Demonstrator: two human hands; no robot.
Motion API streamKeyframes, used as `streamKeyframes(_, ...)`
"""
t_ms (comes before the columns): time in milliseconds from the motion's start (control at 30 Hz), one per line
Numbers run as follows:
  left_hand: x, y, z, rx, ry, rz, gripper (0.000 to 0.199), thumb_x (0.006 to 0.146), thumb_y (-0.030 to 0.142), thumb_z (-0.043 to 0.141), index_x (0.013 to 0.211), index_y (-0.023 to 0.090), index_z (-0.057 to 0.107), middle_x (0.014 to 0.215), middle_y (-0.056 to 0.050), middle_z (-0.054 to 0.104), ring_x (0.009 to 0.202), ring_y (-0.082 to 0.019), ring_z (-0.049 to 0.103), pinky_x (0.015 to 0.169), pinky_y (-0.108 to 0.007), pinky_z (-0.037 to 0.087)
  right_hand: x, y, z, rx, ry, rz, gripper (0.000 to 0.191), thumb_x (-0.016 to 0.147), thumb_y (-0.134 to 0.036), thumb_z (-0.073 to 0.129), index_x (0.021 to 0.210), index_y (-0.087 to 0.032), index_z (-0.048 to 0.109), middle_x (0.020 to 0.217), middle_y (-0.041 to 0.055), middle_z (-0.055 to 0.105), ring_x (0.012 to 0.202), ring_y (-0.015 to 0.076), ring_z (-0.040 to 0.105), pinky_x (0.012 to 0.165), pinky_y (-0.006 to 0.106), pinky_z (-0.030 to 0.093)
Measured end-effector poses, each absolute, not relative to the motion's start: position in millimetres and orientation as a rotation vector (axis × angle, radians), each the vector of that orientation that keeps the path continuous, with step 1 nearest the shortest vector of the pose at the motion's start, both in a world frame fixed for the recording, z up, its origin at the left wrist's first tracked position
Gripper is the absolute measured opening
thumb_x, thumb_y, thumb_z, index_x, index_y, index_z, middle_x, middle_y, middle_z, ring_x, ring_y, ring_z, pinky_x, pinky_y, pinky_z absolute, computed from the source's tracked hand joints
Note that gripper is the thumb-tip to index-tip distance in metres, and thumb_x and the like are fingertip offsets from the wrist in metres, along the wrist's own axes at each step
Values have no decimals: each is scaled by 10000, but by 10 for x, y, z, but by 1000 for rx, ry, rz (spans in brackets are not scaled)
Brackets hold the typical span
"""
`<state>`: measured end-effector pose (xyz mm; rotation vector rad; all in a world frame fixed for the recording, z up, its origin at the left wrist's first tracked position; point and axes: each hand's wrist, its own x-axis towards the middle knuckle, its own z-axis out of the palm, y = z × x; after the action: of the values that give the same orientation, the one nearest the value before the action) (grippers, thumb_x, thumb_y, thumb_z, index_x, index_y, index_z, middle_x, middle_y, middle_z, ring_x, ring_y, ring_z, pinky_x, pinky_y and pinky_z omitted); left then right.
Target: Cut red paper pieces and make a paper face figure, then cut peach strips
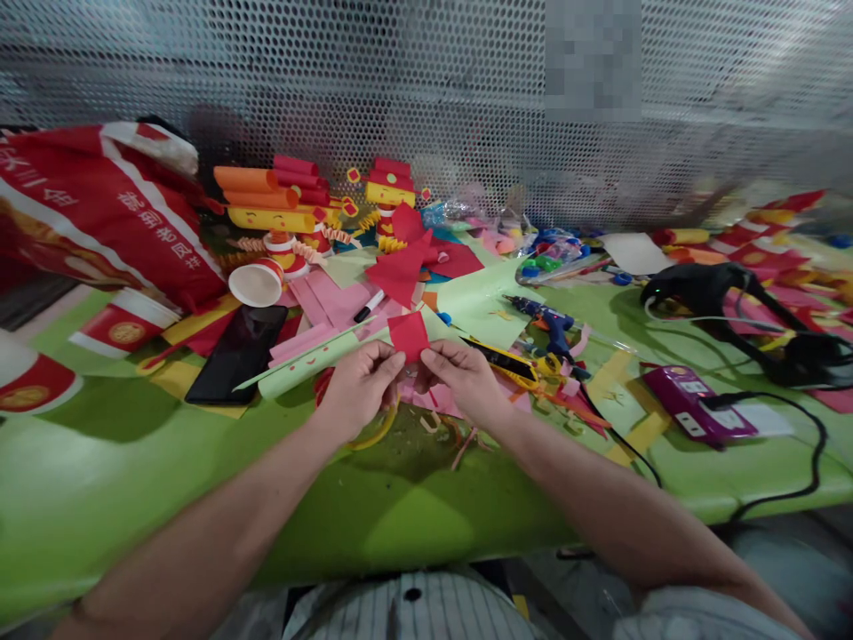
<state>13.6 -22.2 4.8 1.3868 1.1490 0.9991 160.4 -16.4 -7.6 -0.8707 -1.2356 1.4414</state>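
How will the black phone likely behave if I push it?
The phone should stay stiff and slide rather than tip, since it looks slim and lies nearly flat. Yellow paper shows under its near end, so that sheet might drag along.

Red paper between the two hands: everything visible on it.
The red paper is a small, roughly square piece, matte and thin-looking, with no markings to be seen. It is held over the green tabletop, near its lower corners, by the left hand and the right hand. Fingers partly hide its lower edge; whether it is folded or layered, I can't tell.
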Motion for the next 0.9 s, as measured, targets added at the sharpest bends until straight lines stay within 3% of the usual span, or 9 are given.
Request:
streamKeyframes(300, 109, -215, 107, 1656, 1349, 926, 200, 804, 364, 458, 731, 186, 514, 496, 43, 515, 414, -103, 473, 435, -217, 374, 1562, -125, -112, -827, -873, 1516, 274, 490, -381, 814, 583, -193, 637, 491, -42, 623, 423, 92, 550, 451, 233, 486)
streamKeyframes(433, 50, -238, 166, 2248, 1629, 435, 178, 818, 283, 437, 855, 167, 568, 830, -71, 638, 743, -225, 619, 653, -338, 465, 1673, -20, -60, -825, -721, 1427, 297, 441, -357, 834, 568, -192, 622, 524, -45, 629, 424, 73, 527, 419, 206, 466)
streamKeyframes(500, 39, -282, 162, 2445, 1679, 99, 251, 818, 259, 435, 995, 139, 567, 1010, -137, 606, 867, -295, 616, 706, -407, 475, 1727, 30, -40, -822, -672, 1403, 314, 422, -353, 841, 564, -192, 612, 535, -48, 628, 425, 66, 518, 402, 193, 456)
streamKeyframes(633, 42, -343, 152, 2546, 1680, -246, 369, 823, 205, 411, 1164, 128, 527, 1107, -164, 556, 981, -329, 585, 766, -438, 482, 1778, 83, -20, -827, -621, 1389, 322, 405, -344, 842, 556, -195, 599, 530, -56, 615, 435, 62, 511, 399, 187, 455)
streamKeyframes(900, 31, -264, 159, 2449, 1701, -363, 623, 762, 134, 429, 1376, 128, 330, 1116, -184, 577, 1003, -322, 595, 842, -433, 455, 1840, 118, 34, -801, -542, 1362, 317, 402, -303, 839, 549, -193, 581, 513, -54, 613, 431, 64, 514, 392, 185, 448)
